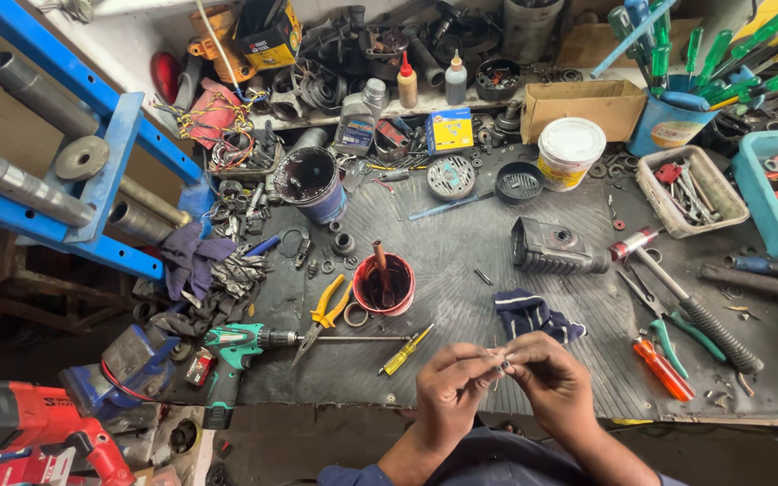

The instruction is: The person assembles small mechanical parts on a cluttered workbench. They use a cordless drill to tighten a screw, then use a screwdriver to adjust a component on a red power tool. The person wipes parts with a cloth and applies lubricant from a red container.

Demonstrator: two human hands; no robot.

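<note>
My left hand [447, 389] and my right hand [549, 382] meet at the workbench's front edge, fingertips pinched together on a small metal part [502, 364]. Which hand bears most of it I cannot tell; both grip it. Just beyond the hands lies a dark blue rag [531, 315]. To the left a yellow-handled screwdriver [405, 351] rests on the ribbed black mat [461, 243]. A black ribbed engine casing [556, 247] sits farther back.
A red cup [384, 283] with a brush, yellow pliers [326, 306] and a teal cordless drill [236, 346] lie left. An orange-handled tool [664, 369], a long ratchet [691, 306], trays of tools [691, 189] and a white tub [570, 151] crowd the right.
</note>
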